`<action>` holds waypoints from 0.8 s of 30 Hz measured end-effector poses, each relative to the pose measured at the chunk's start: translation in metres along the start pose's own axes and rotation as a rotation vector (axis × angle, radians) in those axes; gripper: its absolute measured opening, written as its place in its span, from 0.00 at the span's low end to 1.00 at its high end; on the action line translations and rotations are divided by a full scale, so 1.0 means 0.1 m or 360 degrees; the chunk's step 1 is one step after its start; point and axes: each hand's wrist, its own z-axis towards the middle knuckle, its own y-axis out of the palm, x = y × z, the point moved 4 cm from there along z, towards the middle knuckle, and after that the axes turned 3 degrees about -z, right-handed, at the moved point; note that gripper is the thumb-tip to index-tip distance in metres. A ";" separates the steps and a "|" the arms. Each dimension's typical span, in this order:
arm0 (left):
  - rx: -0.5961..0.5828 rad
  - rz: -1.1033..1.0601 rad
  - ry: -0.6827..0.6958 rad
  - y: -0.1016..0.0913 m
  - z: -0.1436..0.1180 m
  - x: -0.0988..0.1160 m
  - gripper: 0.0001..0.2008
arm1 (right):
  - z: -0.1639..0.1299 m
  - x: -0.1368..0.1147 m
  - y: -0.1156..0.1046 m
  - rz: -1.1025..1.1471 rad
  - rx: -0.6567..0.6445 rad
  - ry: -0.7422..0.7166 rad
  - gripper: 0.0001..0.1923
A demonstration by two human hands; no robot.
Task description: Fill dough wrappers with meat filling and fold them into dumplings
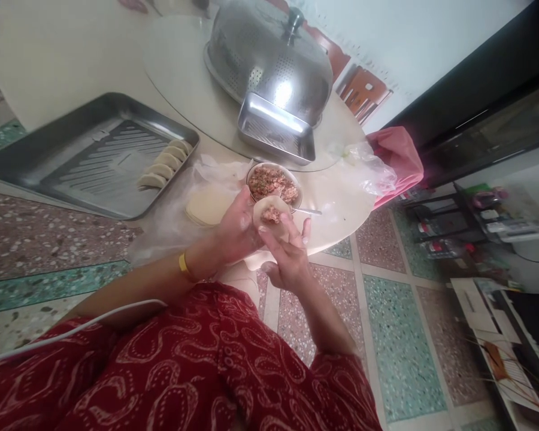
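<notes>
A round dumpling wrapper [261, 211] with a lump of meat filling [270, 214] on it is held up just in front of the filling bowl. My left hand [239, 227] grips the wrapper from its left side, with part of its fingers hidden behind the dough. On the near right edge, my right hand [290, 254] holds the wrapper with its fingertips, the other fingers spread. Right behind stands a bowl of minced filling [273, 182], with the handle of a utensil [308, 211] sticking out to the right. A stack of wrappers [206, 206] lies left of my left hand.
A large metal tray [85, 161] on the left holds a row of folded dumplings [166, 164]. Behind the bowl are a small metal tray [276, 134] and a big perforated steamer with a domed lid [269, 54]. Plastic sheeting [161, 230] lies under the wrappers; a pink bag [397, 161] hangs at the right edge.
</notes>
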 end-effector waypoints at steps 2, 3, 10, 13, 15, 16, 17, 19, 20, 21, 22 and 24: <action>-0.0008 0.0008 0.0005 0.00 0.00 -0.01 0.34 | -0.01 0.01 0.05 -0.0011 0.0030 0.0029 0.31; -0.0009 0.0015 0.0008 0.01 -0.01 -0.01 0.35 | -0.02 0.01 0.08 -0.0023 0.0026 0.0029 0.30; 0.0187 0.0107 0.0243 0.12 -0.06 0.09 0.34 | -0.22 -0.03 0.01 0.0054 0.0109 0.0107 0.27; 0.0171 0.0128 0.0320 0.15 -0.05 0.08 0.35 | -0.29 -0.09 -0.07 0.0702 0.0239 0.0377 0.22; 0.0125 0.0148 0.0347 0.16 -0.04 0.06 0.36 | -0.30 -0.11 0.00 0.1272 0.0263 0.0633 0.22; 0.0111 0.0158 0.0342 0.16 -0.03 0.04 0.37 | -0.30 -0.12 0.05 0.1508 0.0281 0.0744 0.23; 0.0107 0.0162 0.0333 0.16 -0.03 0.03 0.37 | -0.30 -0.12 0.11 0.1685 0.0303 0.0829 0.23; 0.0116 0.0152 0.0309 0.16 -0.03 0.01 0.37 | -0.30 -0.11 0.22 0.1902 0.0356 0.0946 0.23; 0.0121 0.0146 0.0299 0.16 -0.04 0.01 0.36 | -0.31 -0.10 0.26 0.1963 0.0377 0.0995 0.24; 0.0123 0.0149 0.0296 0.16 -0.04 0.01 0.36 | -0.33 -0.09 0.29 0.2005 0.0404 0.1036 0.24; 0.0119 0.0164 0.0309 0.17 -0.05 0.02 0.37 | -0.35 -0.08 0.29 0.2033 0.0431 0.1073 0.24; 0.0111 0.0219 0.0348 0.17 -0.06 0.04 0.38 | -0.41 -0.07 0.26 0.2061 0.0487 0.1118 0.22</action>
